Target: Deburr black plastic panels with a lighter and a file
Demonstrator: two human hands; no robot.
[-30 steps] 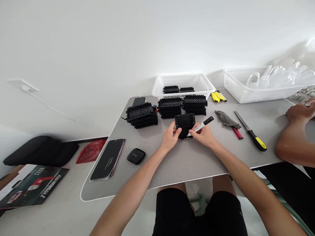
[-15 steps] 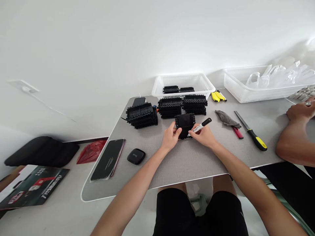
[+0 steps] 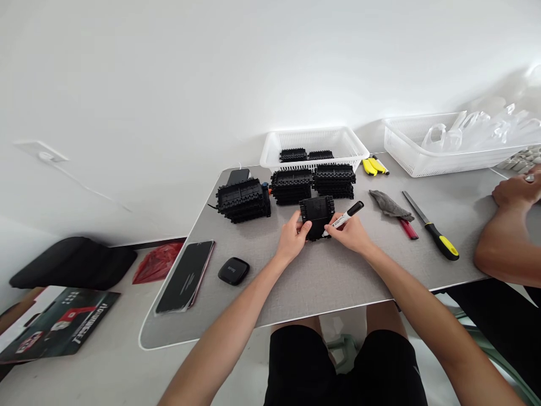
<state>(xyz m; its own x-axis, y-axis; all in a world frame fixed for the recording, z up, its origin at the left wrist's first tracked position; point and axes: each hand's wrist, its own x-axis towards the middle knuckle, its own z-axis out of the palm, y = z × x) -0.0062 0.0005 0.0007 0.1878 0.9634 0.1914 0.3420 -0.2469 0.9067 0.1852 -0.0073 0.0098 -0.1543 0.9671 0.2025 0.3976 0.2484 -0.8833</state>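
Observation:
My left hand [image 3: 292, 235] grips the left edge of a flat black plastic part [image 3: 318, 210] with toothed sides, its thumb on the face. My right hand [image 3: 350, 232] pinches a white marker [image 3: 343, 219], black end pointing up and right. The marker's lower end is at the part's lower right; whether it touches is hard to tell. Behind the part stand stacks of similar black parts: one at the left [image 3: 242, 200], one in the middle [image 3: 291, 186] and one at the right [image 3: 335, 180].
A white basket [image 3: 315, 135] at the back holds more black parts. To the right lie a grey cloth [image 3: 389, 205], a file [image 3: 439, 239] and yellow-handled tools [image 3: 372, 166]. A phone [image 3: 186, 276] and a black case [image 3: 234, 270] lie left. Another person's arm [image 3: 507, 242] rests at far right.
Both hands stay on the black part and marker, with almost no movement. The marker looks very slightly shifted; the rest of the view moves only a little with the camera.

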